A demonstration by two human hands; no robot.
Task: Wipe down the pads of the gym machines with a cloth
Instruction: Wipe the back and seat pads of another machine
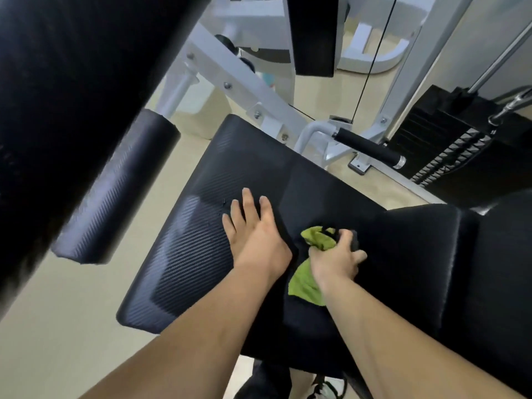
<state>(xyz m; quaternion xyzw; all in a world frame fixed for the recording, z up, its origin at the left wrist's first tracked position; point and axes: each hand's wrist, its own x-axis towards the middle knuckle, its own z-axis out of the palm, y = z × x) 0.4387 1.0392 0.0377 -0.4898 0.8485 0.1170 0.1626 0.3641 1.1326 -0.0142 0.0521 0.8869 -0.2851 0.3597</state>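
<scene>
Gripping a green cloth (309, 280), the right hand (335, 259) presses on the black pad (201, 240). The left hand (256, 234) lies flat and open beside it.

Green cloth (309, 279), black ribbed pad (201, 226)

The right hand (335, 259) hides the middle of the green cloth (306, 286).

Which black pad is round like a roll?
The roller pad at the left, hanging apart over the floor. The seat pad under the left hand is wide and flat, like the other pads.
</scene>
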